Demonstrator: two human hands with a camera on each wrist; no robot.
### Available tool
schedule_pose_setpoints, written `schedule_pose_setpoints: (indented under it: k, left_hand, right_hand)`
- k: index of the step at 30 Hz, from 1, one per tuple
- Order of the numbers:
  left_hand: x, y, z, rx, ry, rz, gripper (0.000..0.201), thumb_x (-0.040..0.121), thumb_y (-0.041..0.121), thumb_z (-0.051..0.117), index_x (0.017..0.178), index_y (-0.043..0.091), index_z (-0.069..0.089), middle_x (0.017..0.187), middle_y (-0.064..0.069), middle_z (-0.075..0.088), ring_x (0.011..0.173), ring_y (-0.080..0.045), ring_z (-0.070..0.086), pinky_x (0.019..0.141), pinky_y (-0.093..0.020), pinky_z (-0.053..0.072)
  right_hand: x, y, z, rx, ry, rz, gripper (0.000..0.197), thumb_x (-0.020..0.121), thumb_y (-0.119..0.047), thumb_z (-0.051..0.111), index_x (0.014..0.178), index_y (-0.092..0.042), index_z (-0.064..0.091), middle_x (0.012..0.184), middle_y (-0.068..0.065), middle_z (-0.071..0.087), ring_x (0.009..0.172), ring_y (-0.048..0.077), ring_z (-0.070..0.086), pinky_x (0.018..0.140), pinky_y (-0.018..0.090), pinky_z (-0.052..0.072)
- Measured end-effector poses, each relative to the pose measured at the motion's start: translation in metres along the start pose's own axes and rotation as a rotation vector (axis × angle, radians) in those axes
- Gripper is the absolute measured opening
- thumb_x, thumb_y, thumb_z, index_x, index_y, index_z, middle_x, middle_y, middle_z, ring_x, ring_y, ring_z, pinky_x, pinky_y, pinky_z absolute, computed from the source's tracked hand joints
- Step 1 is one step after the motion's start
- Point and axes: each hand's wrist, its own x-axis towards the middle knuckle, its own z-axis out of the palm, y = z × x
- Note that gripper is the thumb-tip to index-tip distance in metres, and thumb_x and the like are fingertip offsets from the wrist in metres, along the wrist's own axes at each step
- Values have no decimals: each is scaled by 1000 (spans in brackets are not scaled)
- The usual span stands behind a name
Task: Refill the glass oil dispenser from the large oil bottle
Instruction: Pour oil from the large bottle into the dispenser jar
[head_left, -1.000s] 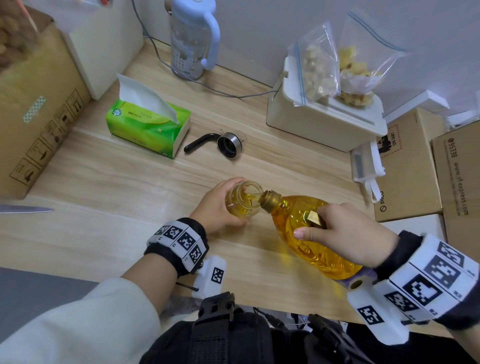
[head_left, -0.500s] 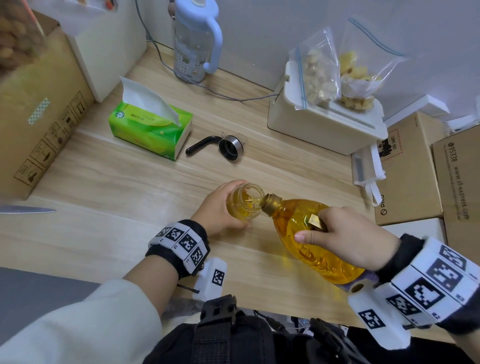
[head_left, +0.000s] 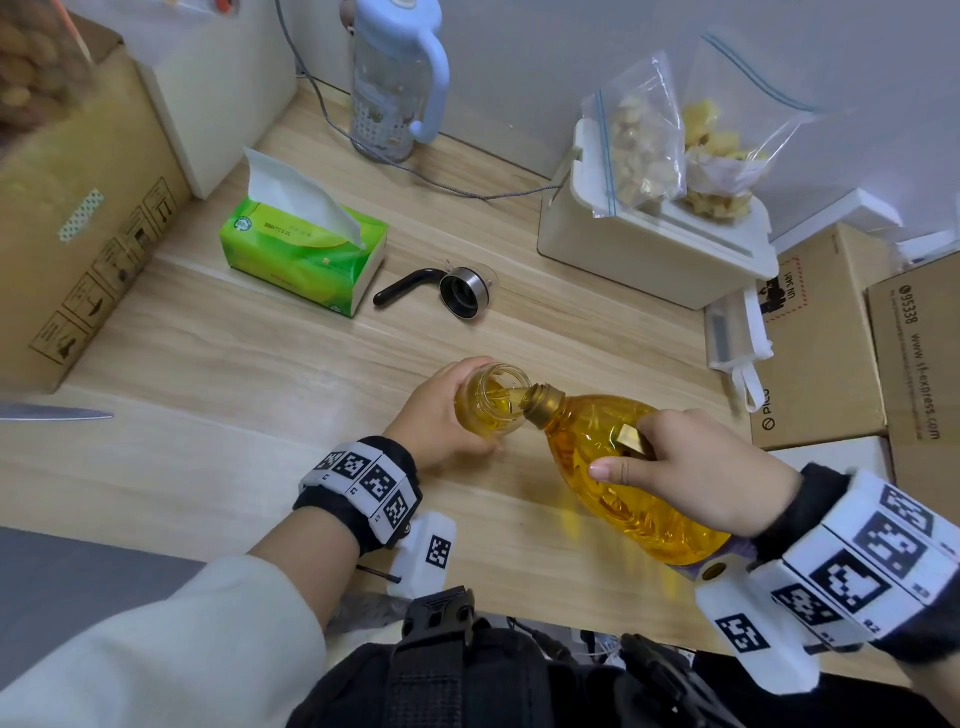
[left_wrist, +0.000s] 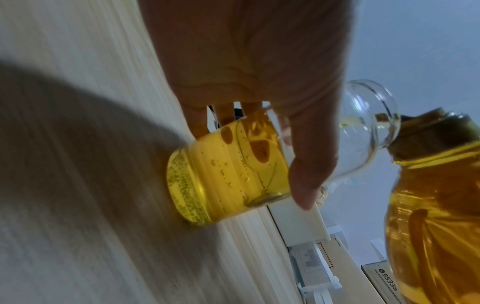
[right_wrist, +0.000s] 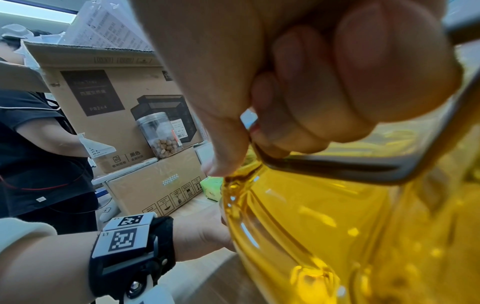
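The glass oil dispenser (head_left: 488, 400) stands on the wooden counter with no lid, and my left hand (head_left: 441, 410) wraps round its body. Seen from the left wrist, the dispenser (left_wrist: 231, 174) is over half full of yellow oil with bubbles, my fingers (left_wrist: 309, 164) curled on the glass. My right hand (head_left: 696, 462) grips the handle of the large oil bottle (head_left: 618, 473), which is tilted with its gold neck at the dispenser's mouth. Oil runs into the opening. The right wrist view shows my fingers (right_wrist: 337, 82) clenched on the bottle (right_wrist: 337, 226) handle.
The dispenser's metal lid with black spout (head_left: 452, 291) lies behind, next to a green tissue box (head_left: 301, 254). A white appliance (head_left: 649, 249) carrying food bags stands at the back right, cardboard boxes (head_left: 831, 338) at the right. A knife tip (head_left: 62, 414) shows at the left edge.
Both hands keep their holds and the bottle stays tilted at the dispenser's mouth; the oil goes on flowing. Only the head view has shifted a little.
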Motion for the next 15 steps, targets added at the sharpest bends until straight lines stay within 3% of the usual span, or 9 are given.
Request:
schedule_pose_setpoints:
  k: [8,15]
  left_hand:
    - [0,0,0,19,-3,-8,86,53,7,84,128,21,43,122,1,52,111,-11,50,81,3,33]
    - [0,0,0,25,-3,-9,86,54,7,84,128,20,43,119,4,51,108,-8,48,77,6,33]
  right_hand:
    - [0,1,-1,17,2,3,53,77,-57,55,53,-15,34,52,-2,33,49,13,31,48,26,25]
    - [0,2,-2,29,-1,7,52,76,-57,56,54,-15,35,51,-2,34,49,13,32,48,26,25]
